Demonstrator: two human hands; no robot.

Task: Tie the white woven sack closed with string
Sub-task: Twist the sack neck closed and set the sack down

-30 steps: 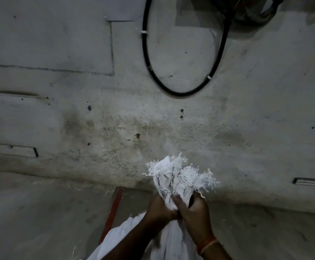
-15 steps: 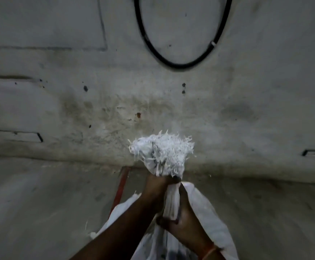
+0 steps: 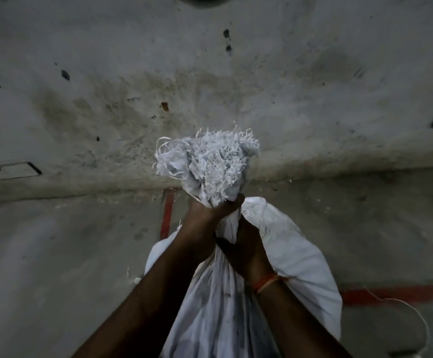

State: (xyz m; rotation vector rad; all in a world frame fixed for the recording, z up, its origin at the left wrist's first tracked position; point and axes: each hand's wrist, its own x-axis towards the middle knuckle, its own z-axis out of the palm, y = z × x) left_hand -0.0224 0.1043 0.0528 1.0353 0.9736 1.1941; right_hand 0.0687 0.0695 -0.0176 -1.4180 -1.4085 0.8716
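1. Two hands were on the sack's gathered neck when I looked through the head view; working from the left, the wall (image 3: 81, 86) was stained grey concrete with a dark recessed slot low down, and a red painted line (image 3: 167, 213) ran along the floor (image 3: 42, 254) toward me.
2. My left hand (image 3: 205, 215) came in from the lower left, its grip curled tight round the neck right under the frayed mouth (image 3: 210, 161), which bunched upward in loose white strands.
3. The white woven sack (image 3: 292, 254) stood upright on the floor between my forearms, its long axis running up and away from me, the neck twisted into a narrow rope.
4. My right hand (image 3: 246, 251) sat lower on that same neck, its grip wrapped round the twisted cloth just beneath the left one, the two hands touching; an orange thread band (image 3: 267, 282) circled the wrist.
5. Farthest right, the string (image 3: 416, 316) lay loose on the floor, well apart from both hands and crossing another red line. I judged the right hand nearer to it, so that hand would have to let go and reach right while the left kept the neck pinched.
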